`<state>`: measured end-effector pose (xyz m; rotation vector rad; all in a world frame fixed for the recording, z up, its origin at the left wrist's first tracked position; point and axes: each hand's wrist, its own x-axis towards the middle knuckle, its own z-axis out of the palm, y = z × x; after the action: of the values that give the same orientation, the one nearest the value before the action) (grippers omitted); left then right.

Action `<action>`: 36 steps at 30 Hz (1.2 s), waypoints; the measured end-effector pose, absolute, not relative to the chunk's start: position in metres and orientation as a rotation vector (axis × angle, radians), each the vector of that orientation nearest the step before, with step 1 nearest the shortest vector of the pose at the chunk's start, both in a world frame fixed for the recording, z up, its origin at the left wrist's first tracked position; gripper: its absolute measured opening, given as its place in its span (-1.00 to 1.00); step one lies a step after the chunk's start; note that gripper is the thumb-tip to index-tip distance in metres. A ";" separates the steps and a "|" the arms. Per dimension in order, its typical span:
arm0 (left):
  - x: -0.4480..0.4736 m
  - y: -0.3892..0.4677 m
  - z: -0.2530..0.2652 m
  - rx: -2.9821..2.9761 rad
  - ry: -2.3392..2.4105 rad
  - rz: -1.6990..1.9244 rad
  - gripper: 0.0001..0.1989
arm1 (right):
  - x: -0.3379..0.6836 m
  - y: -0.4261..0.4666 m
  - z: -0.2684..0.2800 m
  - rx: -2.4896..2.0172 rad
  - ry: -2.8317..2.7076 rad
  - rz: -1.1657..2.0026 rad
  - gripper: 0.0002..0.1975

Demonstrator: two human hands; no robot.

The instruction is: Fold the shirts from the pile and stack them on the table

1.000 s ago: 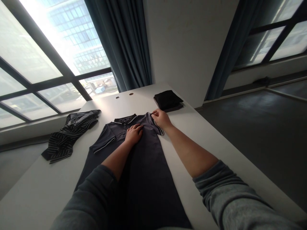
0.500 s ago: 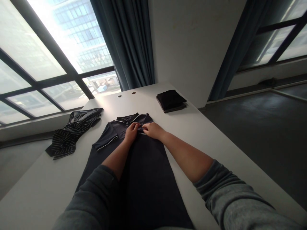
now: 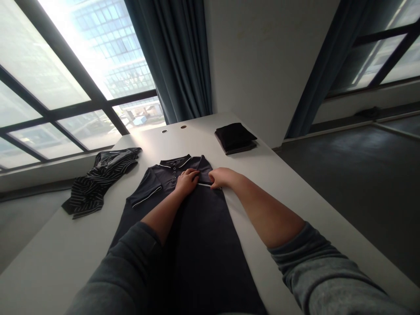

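Note:
A dark polo shirt (image 3: 203, 245) with white-edged collar and sleeves lies front up on the white table, its collar at the far end. Both sleeves are folded inward over its front. My left hand (image 3: 187, 181) rests on the chest beside the button placket, fingers stretched out over the cloth. At the right side, my right hand (image 3: 225, 177) pinches the outer end of the right sleeve's white-trimmed hem. The fingertips of that hand are partly hidden.
Folded dark clothes (image 3: 234, 139) sit stacked at the table's far right. A crumpled black-and-white striped garment (image 3: 98, 179) lies at the left edge. The white table (image 3: 278, 210) ends at a wall with a dark blue curtain (image 3: 173, 65) and a window.
My right hand has moved right, along the sleeve hem to the shirt's side. My left hand has shifted slightly right and its fingers have flattened onto the cloth.

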<state>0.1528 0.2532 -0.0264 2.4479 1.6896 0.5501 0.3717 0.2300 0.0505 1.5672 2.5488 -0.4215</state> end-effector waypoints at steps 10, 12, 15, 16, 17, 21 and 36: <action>0.210 0.323 -0.009 2.345 1.724 0.462 -0.60 | 0.369 0.222 0.063 1.688 2.288 -0.421 -0.45; 0.215 0.335 -0.009 2.361 1.690 0.483 -0.61 | 0.370 0.221 0.066 1.704 2.216 -0.423 -0.41; 0.220 0.350 -0.010 2.383 1.637 0.500 -0.59 | 0.368 0.220 0.070 1.695 2.212 -0.436 -0.43; 0.221 0.354 -0.011 2.392 1.613 0.499 -0.58 | 0.367 0.220 0.071 1.705 2.220 -0.439 -0.45; 0.222 0.358 -0.011 2.404 1.584 0.494 -0.56 | 0.366 0.219 0.072 1.724 2.230 -0.441 -0.48; 0.223 0.370 -0.014 2.461 1.443 0.469 -0.50 | 0.361 0.216 0.075 1.783 2.359 -0.414 -0.60; 0.197 0.310 -0.014 2.552 1.572 0.374 -0.53 | 0.358 0.218 0.058 1.604 2.614 -0.377 -0.71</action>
<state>0.1966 0.3099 -0.0139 2.5515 1.5715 0.3739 0.3584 0.2182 0.0579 1.6044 2.6140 -0.3769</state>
